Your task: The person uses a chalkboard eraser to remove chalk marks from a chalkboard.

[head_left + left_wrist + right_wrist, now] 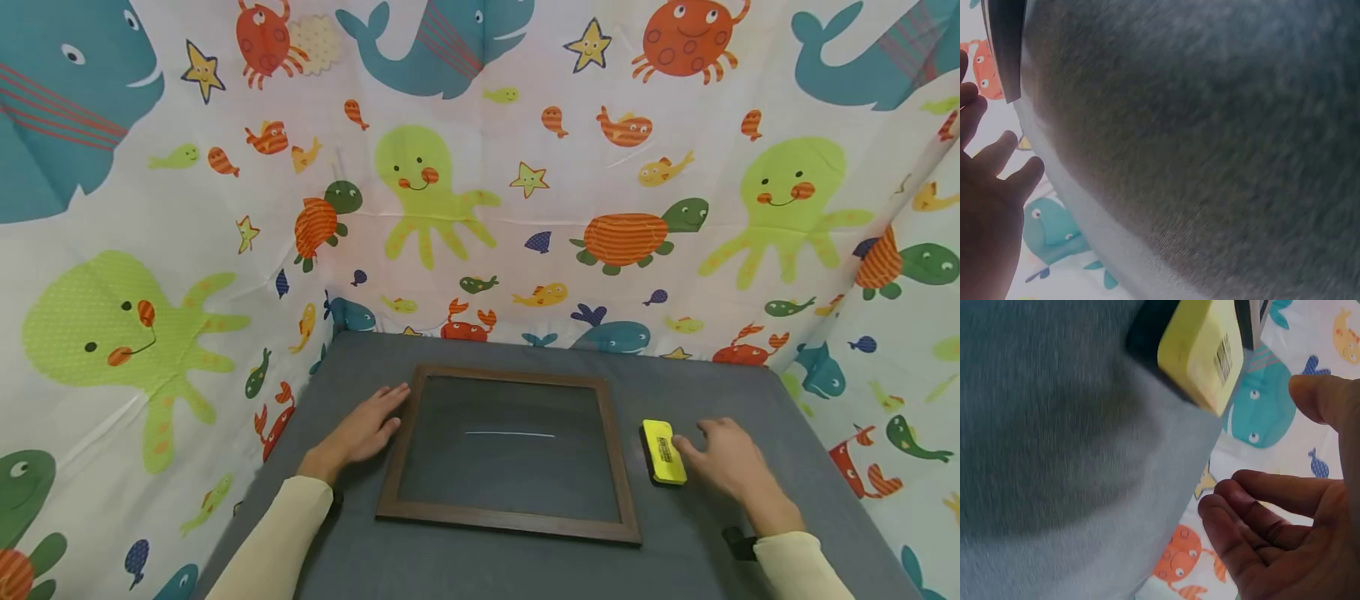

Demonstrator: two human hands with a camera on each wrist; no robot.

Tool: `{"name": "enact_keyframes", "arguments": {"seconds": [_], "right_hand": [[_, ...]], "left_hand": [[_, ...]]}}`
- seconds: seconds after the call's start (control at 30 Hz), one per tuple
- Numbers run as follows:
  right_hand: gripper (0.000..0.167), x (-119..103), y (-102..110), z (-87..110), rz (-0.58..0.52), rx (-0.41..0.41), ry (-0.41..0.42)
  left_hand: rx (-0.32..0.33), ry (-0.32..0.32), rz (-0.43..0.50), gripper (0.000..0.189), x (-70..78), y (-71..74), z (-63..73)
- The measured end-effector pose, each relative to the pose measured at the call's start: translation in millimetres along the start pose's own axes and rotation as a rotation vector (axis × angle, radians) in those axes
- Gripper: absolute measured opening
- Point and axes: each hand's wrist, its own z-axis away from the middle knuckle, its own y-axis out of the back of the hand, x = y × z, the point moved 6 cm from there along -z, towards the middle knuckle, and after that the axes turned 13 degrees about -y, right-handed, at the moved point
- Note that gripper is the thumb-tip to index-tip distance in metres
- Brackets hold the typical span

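Observation:
A small chalkboard [517, 467] with a brown wooden frame [517, 523] lies flat on the grey table. One thin white line [510, 433] runs across its upper middle. My left hand [367, 427] rests at the frame's left side, fingers extended with the tips right at the wood. To the right of the board lies a yellow board eraser [664, 452] with a dark underside and a printed label. Just right of it is my right hand [723, 454], thumb toward the eraser. In the right wrist view that hand [1285, 531] is empty, its fingers loosely bent and apart from the eraser [1204, 356].
A grey cloth [480, 575] covers the table. White fabric [465, 283] printed with sea animals hangs behind the table and along both sides. The table's far edge [555, 350] meets this fabric. A dark band [738, 543] is on the right wrist.

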Motion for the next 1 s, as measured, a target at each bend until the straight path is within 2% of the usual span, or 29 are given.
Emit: {"name": "enact_keyframes", "arguments": {"seconds": [0.27,0.37,0.6,0.83,1.0], "right_hand": [[0.088,-15,-22,0.7,0.012,-0.064,0.002],[0.087,-19,-28,1.1,0.008,-0.052,-0.004],[0.080,-26,-39,2.9,-0.011,-0.031,-0.045],[0.079,-30,-46,2.9,-0.010,-0.022,-0.126],[0.075,-33,-46,-0.4,-0.014,-0.005,-0.135]], "left_hand": [[-0.036,0.046,0.023,0.060,-4.1,-10.6,7.4],[-0.037,0.053,0.017,0.061,-5.6,-12.9,8.2],[-0.083,0.058,0.002,0.062,-4.9,-19.2,4.5],[-0.110,0.067,0.021,0.060,-1.9,-19.0,1.8],[-0.128,0.067,0.022,0.061,-6.2,-18.1,0.5]]}}
